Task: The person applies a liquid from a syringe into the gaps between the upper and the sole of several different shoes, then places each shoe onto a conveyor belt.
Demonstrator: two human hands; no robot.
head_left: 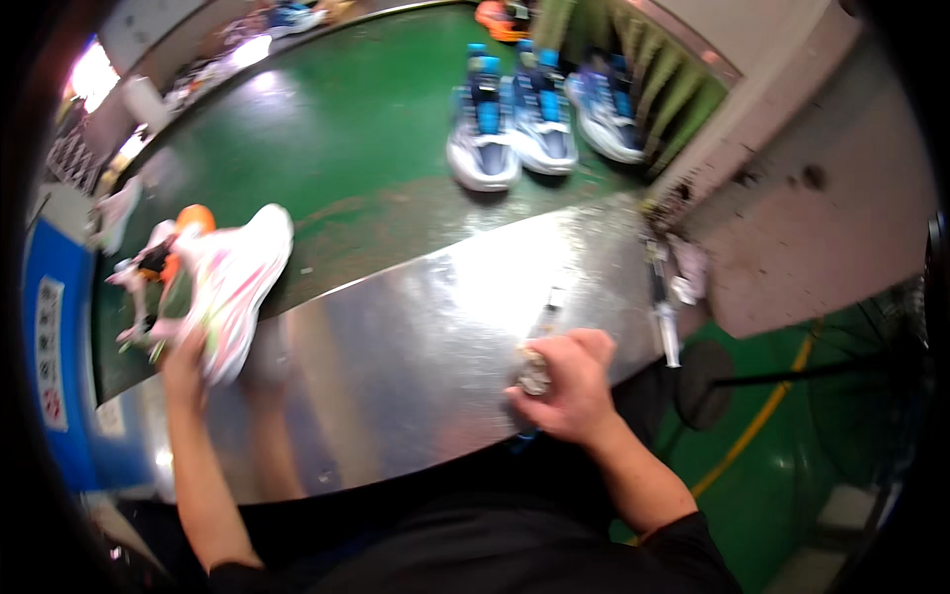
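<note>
My left hand (183,361) grips the heel end of a white and pink sneaker (230,282) with an orange shoe last in it, lying at the left where the green belt meets the metal ledge. My right hand (566,388) is closed around a small tool (539,342) with a worn round head and a thin shaft pointing away from me, held over the shiny metal ledge (416,337).
Three blue and white sneakers (539,119) stand side by side on the green conveyor belt (336,148) at the far side. More shoes (277,20) lie further back left. Small tools (665,297) rest at the ledge's right end. A green floor with a yellow hose (762,416) lies right.
</note>
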